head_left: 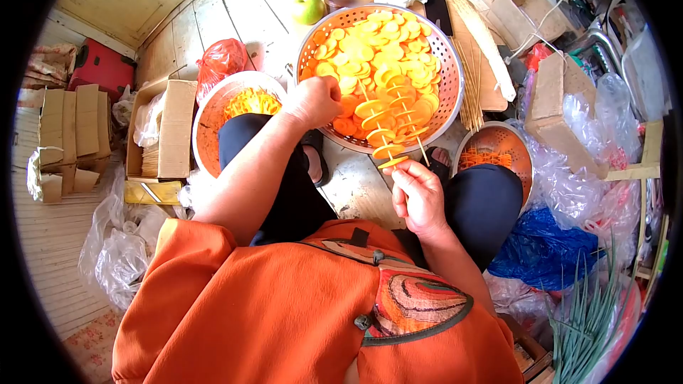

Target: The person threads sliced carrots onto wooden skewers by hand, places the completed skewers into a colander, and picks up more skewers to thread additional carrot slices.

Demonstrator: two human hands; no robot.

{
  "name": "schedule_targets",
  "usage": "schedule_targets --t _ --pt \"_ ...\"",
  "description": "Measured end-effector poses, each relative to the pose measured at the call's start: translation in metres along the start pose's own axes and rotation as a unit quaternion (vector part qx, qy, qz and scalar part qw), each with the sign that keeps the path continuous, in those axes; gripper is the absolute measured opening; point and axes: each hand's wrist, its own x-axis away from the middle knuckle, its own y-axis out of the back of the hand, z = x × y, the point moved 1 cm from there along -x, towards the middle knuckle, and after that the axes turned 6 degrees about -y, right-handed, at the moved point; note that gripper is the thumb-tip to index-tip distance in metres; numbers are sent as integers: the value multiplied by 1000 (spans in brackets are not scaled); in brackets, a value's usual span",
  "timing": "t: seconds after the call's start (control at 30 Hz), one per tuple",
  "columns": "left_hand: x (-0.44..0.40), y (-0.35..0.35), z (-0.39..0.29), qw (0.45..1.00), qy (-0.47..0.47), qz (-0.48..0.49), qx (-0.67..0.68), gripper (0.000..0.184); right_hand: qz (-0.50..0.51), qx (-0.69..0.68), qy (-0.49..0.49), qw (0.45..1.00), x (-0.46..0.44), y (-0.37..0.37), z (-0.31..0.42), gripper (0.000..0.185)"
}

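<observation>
Carrot slices heap high in the perforated colander, far side, plenty loose and unthreaded! Two thin skewers already carry spaced rounds. Right hand pinches one skewer's near end; left hand curls closed over the rim, contents, if any, impossible to tell.

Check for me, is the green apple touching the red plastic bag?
Apart. The head view shows bare floorboards between the green apple and the red plastic bag.
</observation>
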Motion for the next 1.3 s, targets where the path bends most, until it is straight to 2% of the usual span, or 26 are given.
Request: schedule_targets --t 0.03,0.07,0.1,0.13,0.17,0.27,0.37,0.7,0.77,0.87,1.0,1.3 --pt "-2 1 3 1000 0 0 0 17 16 0 3 1000 0 1 -1 15" --pt "-4 1 7 984 53 -22 171 16 32 1 5 999 0 1 -2 15" --pt "-5 1 11 935 104 -44 336 17 34 1 4 999 0 0 -3 15" --pt "-1 7 5 908 98 -72 401 15 43 7 0 999 0 -1 -3 15" --pt "-2 6 6 908 99 -74 401 15 52 13 -3 999 0 -2 -4 15" --pt "-1 4 7 807 120 -129 563 14 55 29 -8 998 -1 -3 -4 16" --pt "-1 6 9 782 132 -122 596 11 51 32 -6 998 0 -5 -2 17" --pt "-6 1 13 790 123 -110 590 11 63 31 -3 998 0 -2 -3 17" --pt "-5 1 10 835 93 -136 525 9 57 36 -3 998 0 -2 -4 17" --pt "-2 -1 3 864 53 -142 480 9 52 46 -6 998 1 -2 -3 17" --pt "5 -8 -5 883 20 -76 463 9 46 51 -4 998 2 -3 -2 17" --pt "10 -14 -14 887 4 -64 457 6 33 7 -2 999 -2 -4 -1 17"
